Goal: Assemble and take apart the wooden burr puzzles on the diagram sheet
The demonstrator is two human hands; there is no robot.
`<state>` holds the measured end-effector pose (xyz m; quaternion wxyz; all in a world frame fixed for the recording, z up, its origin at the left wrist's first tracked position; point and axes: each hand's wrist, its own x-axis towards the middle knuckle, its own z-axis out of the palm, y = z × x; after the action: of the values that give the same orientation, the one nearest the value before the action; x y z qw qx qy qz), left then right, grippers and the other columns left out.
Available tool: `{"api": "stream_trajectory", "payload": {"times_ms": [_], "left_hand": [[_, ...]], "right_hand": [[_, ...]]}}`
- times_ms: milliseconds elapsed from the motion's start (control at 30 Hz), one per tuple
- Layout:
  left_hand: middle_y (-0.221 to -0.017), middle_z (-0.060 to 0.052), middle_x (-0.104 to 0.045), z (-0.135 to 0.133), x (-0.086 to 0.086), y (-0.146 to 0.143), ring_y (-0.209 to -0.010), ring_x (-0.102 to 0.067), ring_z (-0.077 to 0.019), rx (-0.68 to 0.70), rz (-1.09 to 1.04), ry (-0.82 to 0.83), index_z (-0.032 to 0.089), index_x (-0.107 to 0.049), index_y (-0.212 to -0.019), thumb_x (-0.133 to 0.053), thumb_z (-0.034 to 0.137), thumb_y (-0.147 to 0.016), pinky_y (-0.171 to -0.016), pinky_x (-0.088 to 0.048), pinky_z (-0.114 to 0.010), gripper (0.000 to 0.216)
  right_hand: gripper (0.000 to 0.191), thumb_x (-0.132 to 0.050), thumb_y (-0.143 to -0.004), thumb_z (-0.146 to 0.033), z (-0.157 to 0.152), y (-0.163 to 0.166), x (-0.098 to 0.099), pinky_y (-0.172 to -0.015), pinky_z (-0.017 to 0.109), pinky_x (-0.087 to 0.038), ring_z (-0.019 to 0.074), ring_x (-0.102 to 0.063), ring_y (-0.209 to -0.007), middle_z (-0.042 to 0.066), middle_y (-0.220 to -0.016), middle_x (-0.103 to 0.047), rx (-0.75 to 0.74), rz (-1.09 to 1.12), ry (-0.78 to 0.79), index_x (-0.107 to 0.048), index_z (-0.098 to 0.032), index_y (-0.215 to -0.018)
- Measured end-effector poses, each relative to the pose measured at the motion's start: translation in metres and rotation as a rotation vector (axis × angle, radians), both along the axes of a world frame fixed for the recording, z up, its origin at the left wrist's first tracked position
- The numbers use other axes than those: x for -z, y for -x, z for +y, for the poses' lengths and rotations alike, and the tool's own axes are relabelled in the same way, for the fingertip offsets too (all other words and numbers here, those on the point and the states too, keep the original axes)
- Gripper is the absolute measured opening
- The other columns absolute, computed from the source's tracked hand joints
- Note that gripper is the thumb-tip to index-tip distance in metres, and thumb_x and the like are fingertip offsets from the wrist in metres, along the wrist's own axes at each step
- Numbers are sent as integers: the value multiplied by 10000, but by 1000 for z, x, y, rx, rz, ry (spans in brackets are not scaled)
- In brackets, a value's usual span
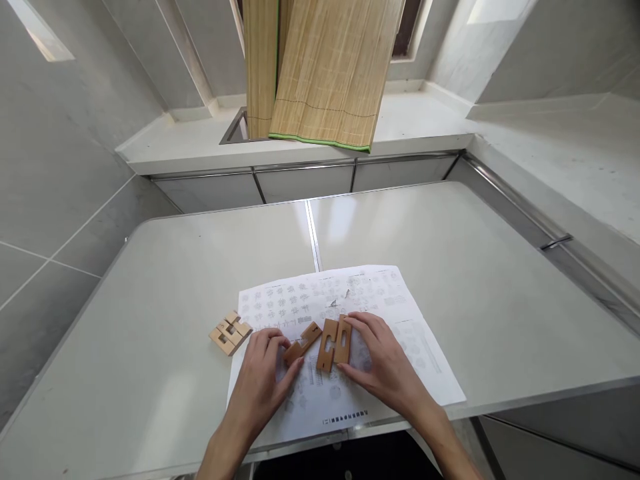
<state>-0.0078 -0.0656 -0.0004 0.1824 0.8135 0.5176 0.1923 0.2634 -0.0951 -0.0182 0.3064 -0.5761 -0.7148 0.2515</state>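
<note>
Wooden pieces, left grip pinching one; right grip spanning another

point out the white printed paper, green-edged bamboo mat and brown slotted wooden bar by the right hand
White printed paper (pixel 380 287): head view, upper right part.
Green-edged bamboo mat (pixel 334 75): head view, front panel's middle.
Brown slotted wooden bar (pixel 341 355): head view, below the slot.

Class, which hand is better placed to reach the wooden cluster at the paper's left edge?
Probably the left hand: the wooden cluster lies close beside it, though it holds the slanted piece and may need to let go. The right hand is farther off, holding the slotted piece.
</note>
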Motion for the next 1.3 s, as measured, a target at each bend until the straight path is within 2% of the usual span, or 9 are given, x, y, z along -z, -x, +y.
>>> {"api": "stream_trajectory", "payload": {"times_ms": [200,333,467,533,767,1000,1300], "left_hand": [[-984,-58,-702,-1,-12,-3,-842,-662,-235,-93,-97,266,238,-636,-1039,-495,470,-1061,-733,-507,-341,272],[-890,-29,-729,-6,-21,-7,-708,-654,-185,-210,-312,448,234,-640,-1073,-524,542,-1042,-691,-486,-301,330],[-632,34,-599,-11,-20,-11,-480,-510,-114,-185,-674,778,200,-592,-968,-521,634,-1017,-534,-411,-247,442],[-572,66,-520,-12,-15,-12,-419,-412,-82,-158,-796,875,190,-589,-958,-554,651,-996,-480,-350,-224,465],[-496,102,-389,-15,1,-4,-387,-273,-52,-113,-914,950,173,-608,-942,-585,600,-1009,-426,-247,-200,433],[-511,113,-331,-17,5,-1,-399,-235,-43,-114,-992,996,171,-610,-910,-619,584,-998,-419,-225,-189,422],[-515,118,-308,-16,8,2,-412,-216,-45,-100,-1019,1028,170,-600,-910,-625,597,-988,-425,-213,-186,435]], "right_hand": [[647,-786,-864,-340,-7,-8,-10,-1132,573,-529,358,-513,-1415,108,-1492,-519,43,135,46,-500,-330,-1445],[672,-815,-845,-343,-11,-2,-14,-1153,538,-508,347,-525,-1409,109,-1502,-514,-40,318,11,-506,-324,-1441],[704,-822,-844,-369,-11,9,-16,-1057,491,-557,364,-500,-1410,122,-1501,-504,-79,487,-61,-494,-321,-1465],[700,-821,-849,-377,-9,13,-15,-1016,477,-566,368,-495,-1404,124,-1495,-503,-82,528,-65,-498,-321,-1467],[713,-831,-852,-463,-7,16,-10,-999,474,-548,370,-490,-1393,125,-1502,-491,-106,634,-33,-509,-322,-1473],[742,-841,-855,-500,-6,19,-10,-1023,460,-543,369,-462,-1441,116,-1522,-495,-234,710,32,-501,-349,-1497],[784,-882,-822,-500,-9,19,-8,-1074,469,-557,359,-467,-1460,108,-1529,-516,-274,768,73,-517,-372,-1504]]}}
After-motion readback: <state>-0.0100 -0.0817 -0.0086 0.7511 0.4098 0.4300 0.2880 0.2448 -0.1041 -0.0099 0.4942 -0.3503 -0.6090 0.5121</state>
